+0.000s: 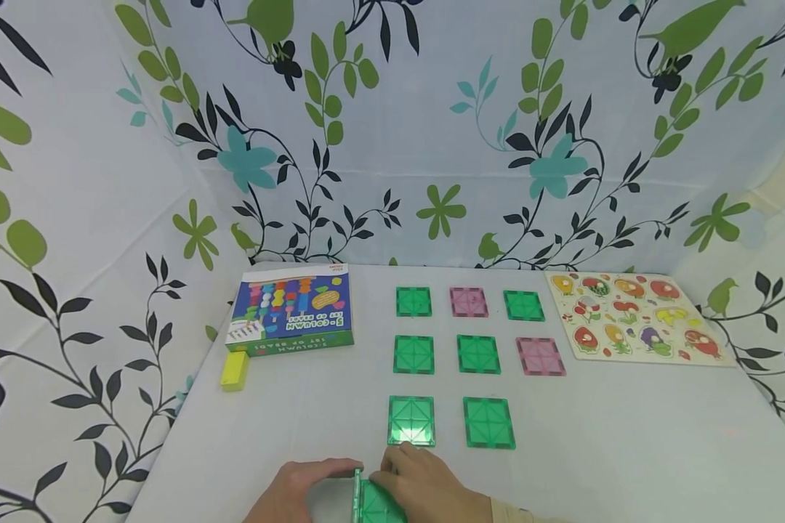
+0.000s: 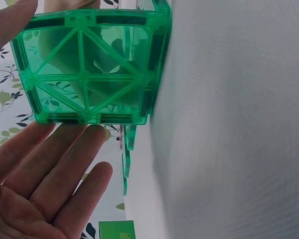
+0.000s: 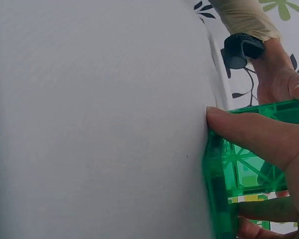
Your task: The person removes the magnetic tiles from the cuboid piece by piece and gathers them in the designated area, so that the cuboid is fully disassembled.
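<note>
At the table's near edge my left hand pinches an upright green magnetic tile by opposite edges, thumb on one and fingertips on the other. Beside it, my right hand grips a second green tile that lies flat on the table, with the thumb along one edge and fingers at the other. The two tiles meet at an edge, roughly at a right angle. Just beyond the hands lie two loose green tiles, a left one and a right one.
Farther back are more flat tiles, including a pink tile and a green tile. A blue bead-set box stands back left, with a yellow block before it. A fruit puzzle board lies back right. Patterned cloth hangs behind.
</note>
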Action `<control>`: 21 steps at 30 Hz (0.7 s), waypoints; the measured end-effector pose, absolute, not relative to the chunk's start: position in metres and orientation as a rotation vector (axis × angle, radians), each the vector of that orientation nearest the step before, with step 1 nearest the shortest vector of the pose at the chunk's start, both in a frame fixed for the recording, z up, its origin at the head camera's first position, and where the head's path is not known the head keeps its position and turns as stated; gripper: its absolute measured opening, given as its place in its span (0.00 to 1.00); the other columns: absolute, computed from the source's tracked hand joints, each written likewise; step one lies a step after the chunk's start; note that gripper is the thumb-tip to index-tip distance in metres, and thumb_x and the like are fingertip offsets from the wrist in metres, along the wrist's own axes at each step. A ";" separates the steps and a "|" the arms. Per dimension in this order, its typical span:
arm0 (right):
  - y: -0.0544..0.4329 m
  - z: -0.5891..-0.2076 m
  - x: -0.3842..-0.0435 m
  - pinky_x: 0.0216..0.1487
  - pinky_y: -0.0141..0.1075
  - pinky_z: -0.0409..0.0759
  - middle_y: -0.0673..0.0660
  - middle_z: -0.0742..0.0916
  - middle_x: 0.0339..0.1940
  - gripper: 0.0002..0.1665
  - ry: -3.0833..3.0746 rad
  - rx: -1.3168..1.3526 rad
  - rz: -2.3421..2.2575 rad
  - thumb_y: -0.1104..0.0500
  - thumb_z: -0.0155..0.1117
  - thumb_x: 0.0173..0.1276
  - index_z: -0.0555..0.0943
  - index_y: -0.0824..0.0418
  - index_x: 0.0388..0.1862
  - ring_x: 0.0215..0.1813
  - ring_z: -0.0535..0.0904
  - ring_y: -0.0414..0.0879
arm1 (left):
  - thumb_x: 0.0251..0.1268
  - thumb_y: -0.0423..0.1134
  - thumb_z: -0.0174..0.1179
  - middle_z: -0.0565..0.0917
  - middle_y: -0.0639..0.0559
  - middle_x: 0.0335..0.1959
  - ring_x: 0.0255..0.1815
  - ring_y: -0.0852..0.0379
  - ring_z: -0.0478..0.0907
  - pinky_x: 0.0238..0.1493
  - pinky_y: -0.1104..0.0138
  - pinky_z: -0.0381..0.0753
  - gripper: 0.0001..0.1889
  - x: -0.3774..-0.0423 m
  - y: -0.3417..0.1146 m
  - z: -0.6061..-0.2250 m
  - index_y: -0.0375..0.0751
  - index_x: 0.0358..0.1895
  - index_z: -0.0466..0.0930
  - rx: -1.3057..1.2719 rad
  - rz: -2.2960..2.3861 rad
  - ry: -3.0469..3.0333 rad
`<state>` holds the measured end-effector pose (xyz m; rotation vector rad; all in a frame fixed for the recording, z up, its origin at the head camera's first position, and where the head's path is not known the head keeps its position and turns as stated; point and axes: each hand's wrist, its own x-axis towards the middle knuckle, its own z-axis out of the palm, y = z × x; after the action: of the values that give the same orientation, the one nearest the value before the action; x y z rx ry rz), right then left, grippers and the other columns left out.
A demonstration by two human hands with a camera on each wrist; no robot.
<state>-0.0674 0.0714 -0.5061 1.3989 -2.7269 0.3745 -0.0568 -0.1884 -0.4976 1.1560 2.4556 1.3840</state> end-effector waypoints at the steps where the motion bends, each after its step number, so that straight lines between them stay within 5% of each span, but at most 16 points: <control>1: 0.071 -0.506 -0.067 0.40 0.18 0.67 0.43 0.81 0.43 0.42 -2.736 1.395 0.381 0.20 0.65 0.57 0.87 0.50 0.55 0.42 0.70 0.31 | 0.56 0.52 0.76 0.88 0.47 0.57 0.58 0.61 0.85 0.53 0.66 0.87 0.35 -0.057 -0.188 -0.498 0.39 0.64 0.78 1.168 1.396 2.452; 21: 0.078 -0.499 -0.067 0.36 0.20 0.63 0.44 0.82 0.42 0.44 -2.689 1.265 0.323 0.20 0.72 0.47 0.88 0.50 0.51 0.39 0.71 0.33 | 0.58 0.57 0.73 0.89 0.46 0.55 0.56 0.58 0.87 0.51 0.66 0.88 0.35 -0.062 -0.190 -0.501 0.37 0.63 0.79 1.277 1.492 2.428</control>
<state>-0.0674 0.0778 -0.4988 1.2647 -2.6892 0.3230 -0.0617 -0.1897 -0.5007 1.2772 2.4282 1.4921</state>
